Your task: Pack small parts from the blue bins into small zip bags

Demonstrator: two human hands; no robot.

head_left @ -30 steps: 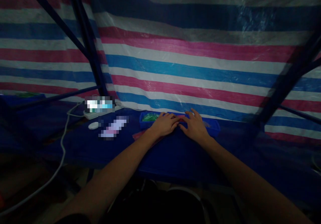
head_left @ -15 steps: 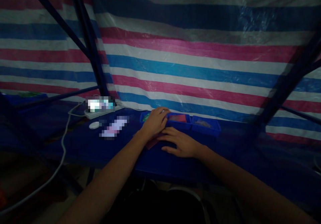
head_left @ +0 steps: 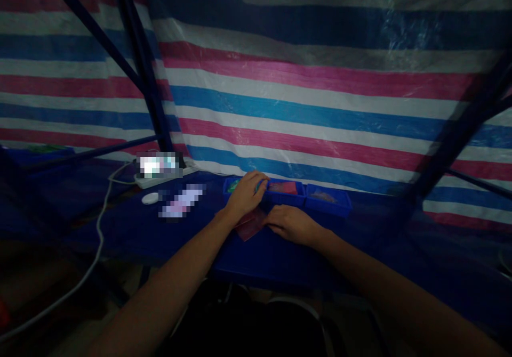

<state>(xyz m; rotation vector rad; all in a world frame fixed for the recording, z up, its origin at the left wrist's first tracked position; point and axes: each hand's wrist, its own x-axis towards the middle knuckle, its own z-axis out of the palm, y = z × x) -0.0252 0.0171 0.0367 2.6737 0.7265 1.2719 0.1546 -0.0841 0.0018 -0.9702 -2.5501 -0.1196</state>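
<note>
The left hand curls narrowly over the rim of a blue plastic bin, a flat reddish packet lies on the blue counter just below, and the right hand touches its edge, either grip's hold impossible to tell.

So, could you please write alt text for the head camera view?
Two bare hands at a dark blue table: the left hand rests on the rim of a blue plastic bin, and the right hand touches a flat reddish piece lying on the table. A pink, white and blue striped tarpaulin hangs behind.
</note>
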